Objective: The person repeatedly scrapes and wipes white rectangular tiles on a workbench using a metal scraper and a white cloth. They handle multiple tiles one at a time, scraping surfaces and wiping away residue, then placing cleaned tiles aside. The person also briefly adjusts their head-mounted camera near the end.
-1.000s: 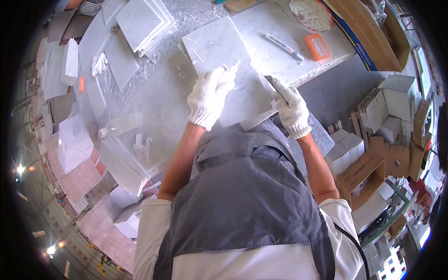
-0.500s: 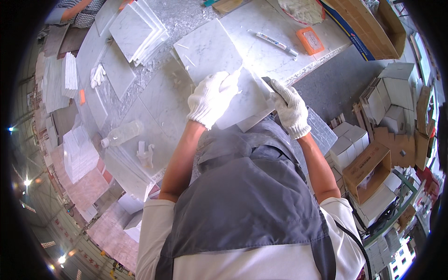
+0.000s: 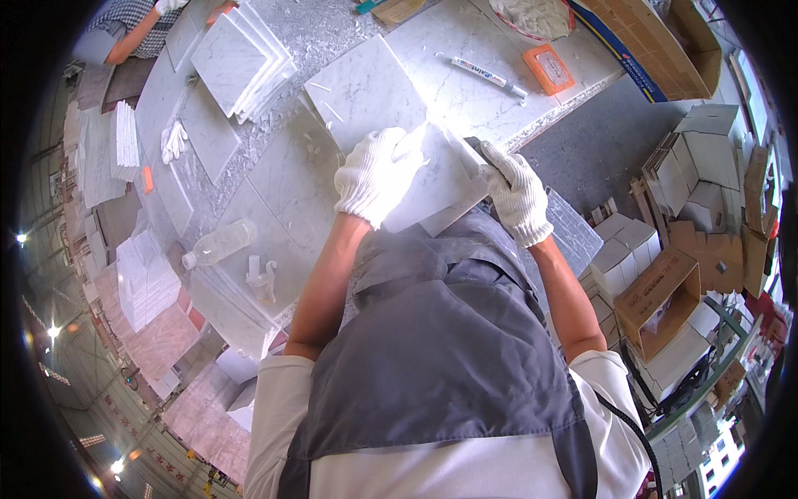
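left hand [image 3: 378, 173] and right hand [image 3: 514, 190] (both gloved) grip a marble tile [image 3: 432, 179].

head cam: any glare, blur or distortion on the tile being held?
Head view: glare washes out the white marble tile between the left hand and right hand, hiding its veining; both gloves read sharp; fisheye bends the table edge and blackens the corners; small ceiling lights flare at lower left.

A white marble tile [image 3: 432, 179] with faint grey veining is held tilted at the bench edge, gripped at its nine o'clock and three o'clock sides
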Available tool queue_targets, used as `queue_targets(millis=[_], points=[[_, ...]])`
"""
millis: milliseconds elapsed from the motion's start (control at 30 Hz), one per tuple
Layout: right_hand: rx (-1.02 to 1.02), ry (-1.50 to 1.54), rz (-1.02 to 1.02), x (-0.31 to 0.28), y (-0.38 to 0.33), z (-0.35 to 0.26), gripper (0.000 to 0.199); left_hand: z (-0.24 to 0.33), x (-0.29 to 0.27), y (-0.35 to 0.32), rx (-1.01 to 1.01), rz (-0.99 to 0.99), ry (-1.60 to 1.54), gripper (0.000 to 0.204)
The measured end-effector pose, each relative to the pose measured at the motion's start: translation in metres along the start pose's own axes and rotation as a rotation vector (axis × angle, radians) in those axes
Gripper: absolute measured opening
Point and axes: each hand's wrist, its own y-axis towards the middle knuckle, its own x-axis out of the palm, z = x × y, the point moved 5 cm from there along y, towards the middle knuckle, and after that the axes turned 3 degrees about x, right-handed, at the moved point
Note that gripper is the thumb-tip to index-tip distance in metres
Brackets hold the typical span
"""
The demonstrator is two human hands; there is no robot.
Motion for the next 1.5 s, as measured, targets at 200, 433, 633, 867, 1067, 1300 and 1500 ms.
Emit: queue_targets(millis=[200,433,633,867,1067,1300,1500], points=[[-0.087,0.028,0.055,-0.001,0.000,-0.005,0.039,-0.002,0.002,0.002,0.037,0.061,-0.014,0.044],[-0.086,0.021,0.046,-0.003,0.000,-0.005,0.038,-0.001,0.002,0.005,0.026,0.041,-0.042,0.042],[-0.093,0.021,0.055,-0.005,0.001,-0.010,0.037,-0.001,0.003,0.007,0.042,0.043,-0.074,0.039],[-0.041,0.015,0.044,-0.004,0.002,-0.003,0.037,-0.003,0.005,0.007,0.062,0.048,-0.069,0.039],[-0.077,-0.029,0.083,-0.003,0.002,0.000,0.037,-0.005,0.007,0.009,0.061,0.055,-0.060,0.040],[-0.089,0.023,0.062,-0.004,0.000,-0.005,0.036,-0.006,0.009,0.008,0.069,0.076,-0.052,0.039],[-0.105,0.025,0.070,-0.006,0.000,-0.008,0.036,-0.007,0.010,0.009,0.067,0.051,-0.071,0.038]])
